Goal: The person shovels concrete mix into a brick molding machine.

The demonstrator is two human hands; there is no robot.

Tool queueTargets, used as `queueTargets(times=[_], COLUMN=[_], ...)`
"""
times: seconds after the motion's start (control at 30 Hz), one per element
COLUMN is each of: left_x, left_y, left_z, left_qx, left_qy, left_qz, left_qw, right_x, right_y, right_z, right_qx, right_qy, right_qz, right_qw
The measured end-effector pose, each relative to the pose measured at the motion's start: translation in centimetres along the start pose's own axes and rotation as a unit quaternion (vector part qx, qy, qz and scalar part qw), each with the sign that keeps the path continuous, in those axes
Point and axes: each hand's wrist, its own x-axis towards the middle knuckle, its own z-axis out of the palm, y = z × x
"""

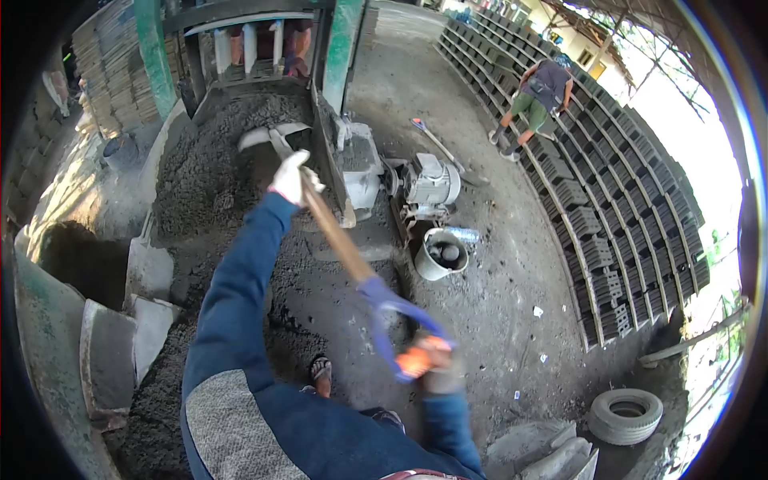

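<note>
The grey, dusty work floor (512, 320) spreads under an open-sided roof, beside long racks of dark grey blocks (596, 232).

The left grip (292, 178), in a pale glove, is closed around the wooden shaft of a long shovel (336, 240) near its metal blade. The right grip (438, 364), blurred, is wrapped about the orange crossbar of its blue D-shaped handle. The shovel slants away from the body, its blade (280, 140) at the crumbly dark grey material (196, 180) in the metal-sided trough (326, 156); how deeply it bites is unclear.

For good control, the forward grip should bear the load low on the shaft while the rear one steers the blade's angle. A shallow entry and modest loads would spare the back, with the sandalled foot (321, 370) planted firmly on the gritty ground. The blade could catch the trough's wall, so it is best kept clear of that edge.

Just beyond stand a grey motor (432, 182) and a pale bucket (432, 269); a second shovel (438, 144) lies behind them. Another person (544, 88) bends over the racks, well apart, and a worn tyre (626, 432) lies at lower right.
</note>
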Motion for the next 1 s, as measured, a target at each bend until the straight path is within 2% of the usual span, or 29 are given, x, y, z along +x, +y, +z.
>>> queueTargets(times=[0.03,0.07,0.1,0.17,0.2,0.23,0.27,0.3,0.33,0.4,0.43,0.5,0.53,0.57,0.63,0.67,0.7,0.73,0.83,0.87,0.93,0.97,1.0], left_x=[-3.3,-6.4,-8.8,-15.0,-16.7,-18.4,-18.6,-19.3,-20.1,-22.6,-22.8,-23.1,-23.1,-23.6,-24.5,-24.4,-23.9,-22.8,-17.7,-14.8,-10.7,-9.0,-7.1], left_y=[-1.0,-2.4,-3.8,-5.9,-7.5,-9.1,-11.4,-13.1,-14.6,-15.3,-16.0,-16.1,-15.8,-14.4,-11.1,-9.4,-7.7,-5.7,1.6,2.9,4.3,4.8,5.1], left_z=[1.9,3.7,4.7,8.1,8.6,8.8,8.2,8.0,8.2,9.2,9.2,9.2,9.1,8.9,8.2,7.4,6.1,4.9,0.8,-0.9,-3.9,-5.2,-6.4], left_qx=[-0.055,-0.163,-0.222,-0.254,-0.286,-0.258,-0.200,-0.195,-0.190,-0.223,-0.256,-0.254,-0.252,-0.242,-0.286,-0.304,-0.326,-0.293,-0.309,-0.327,-0.324,-0.321,-0.314], left_qy=[-0.065,-0.113,-0.156,-0.166,-0.174,-0.249,-0.279,-0.298,-0.317,-0.378,-0.365,-0.348,-0.341,-0.357,-0.388,-0.406,-0.380,-0.363,-0.220,-0.168,-0.112,-0.083,-0.072], left_qz=[-0.041,-0.078,-0.108,-0.107,-0.140,-0.136,-0.104,-0.090,-0.075,-0.059,-0.065,0.007,0.041,0.061,0.089,0.101,0.092,0.129,0.139,0.130,0.089,0.068,0.045], left_qw=[0.996,0.977,0.956,0.947,0.932,0.924,0.933,0.930,0.926,0.896,0.893,0.902,0.905,0.900,0.872,0.856,0.861,0.875,0.915,0.921,0.935,0.941,0.946], right_x=[0.5,-0.3,-1.7,-1.0,-1.1,0.6,0.0,-0.1,0.4,1.6,2.3,3.0,2.9,2.3,2.0,2.2,2.6,2.9,2.9,3.1,4.6,6.2,7.0], right_y=[-1.7,-4.7,-10.4,-15.2,-18.9,-19.9,-24.1,-27.4,-30.4,-36.2,-38.5,-43.0,-45.3,-48.8,-49.3,-47.8,-45.6,-42.8,-35.9,-34.1,-31.1,-29.1,-28.0], right_z=[-4.5,-9.7,-9.9,-15.6,-16.6,-21.6,-18.0,-17.6,-20.0,-19.3,-18.1,-15.7,-11.5,-11.8,-4.2,0.4,5.1,9.8,19.4,20.7,20.7,19.4,18.5], right_qx=[0.220,0.227,-0.089,-0.232,-0.311,-0.345,-0.391,-0.464,-0.453,-0.427,-0.405,-0.441,-0.392,-0.466,-0.494,-0.491,-0.482,-0.472,-0.443,-0.433,-0.424,-0.423,-0.415], right_qy=[-0.041,-0.054,0.089,0.136,0.097,0.183,0.205,0.233,0.217,0.112,0.199,0.105,0.029,0.007,-0.012,-0.019,-0.028,-0.035,-0.051,-0.051,-0.044,-0.035,-0.062], right_qz=[0.026,0.030,-0.073,-0.247,-0.336,-0.402,-0.487,-0.565,-0.593,-0.712,-0.750,-0.710,-0.727,-0.640,-0.647,-0.668,-0.692,-0.713,-0.749,-0.751,-0.726,-0.675,-0.693], right_qw=[0.974,0.972,0.989,0.931,0.884,0.828,0.754,0.642,0.629,0.546,0.484,0.539,0.563,0.611,0.581,0.559,0.537,0.518,0.491,0.495,0.540,0.604,0.586])
